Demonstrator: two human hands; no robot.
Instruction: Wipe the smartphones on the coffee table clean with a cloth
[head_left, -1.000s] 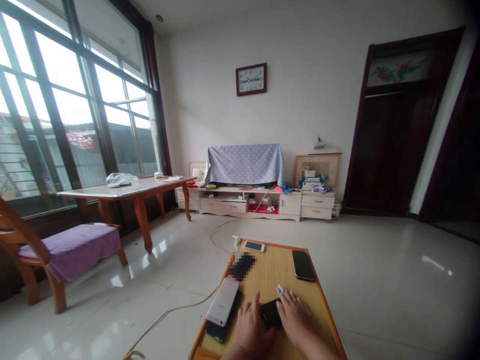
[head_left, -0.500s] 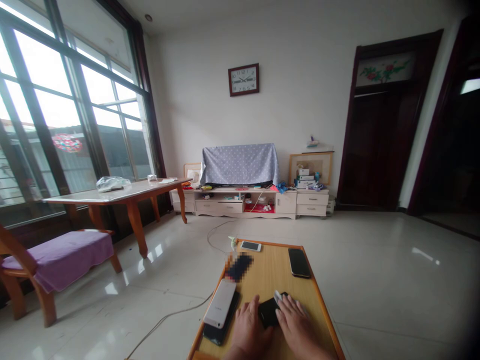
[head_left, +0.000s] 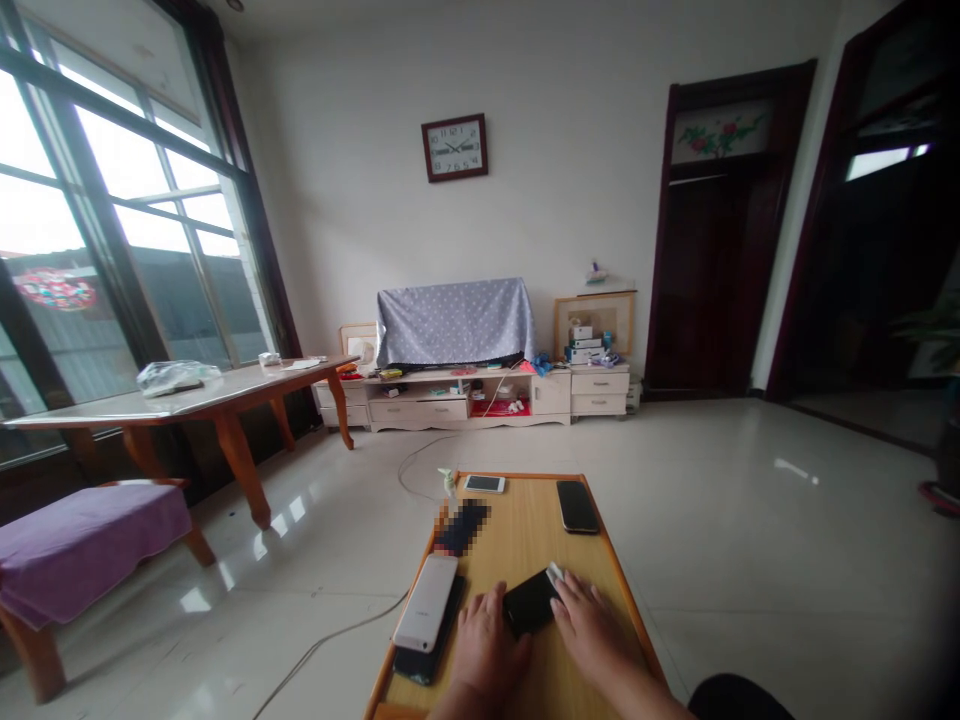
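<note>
A black smartphone [head_left: 527,602] lies tilted on the small wooden table between my hands. My left hand [head_left: 486,640] grips its left edge, fingers along the side and the thumb near its lower corner. Over the phone's right end, my right hand [head_left: 589,615] has its fingers closed on a small white cloth or tissue [head_left: 555,573], mostly hidden under them. Left of my left hand, a white phone [head_left: 427,605] rests face down on top of a dark phone [head_left: 429,655].
The wooden table [head_left: 525,530] also holds a white phone [head_left: 485,484], a dark phone [head_left: 577,507], a pump bottle [head_left: 448,485] and a blurred-out item [head_left: 463,527]. A cable [head_left: 330,635] runs over the floor at left, near a chair with a purple cover [head_left: 90,535].
The camera view has swung to the right, so the room appears shifted left. My right hand and the white cloth have slid slightly toward the phone's far right corner, uncovering more screen.
</note>
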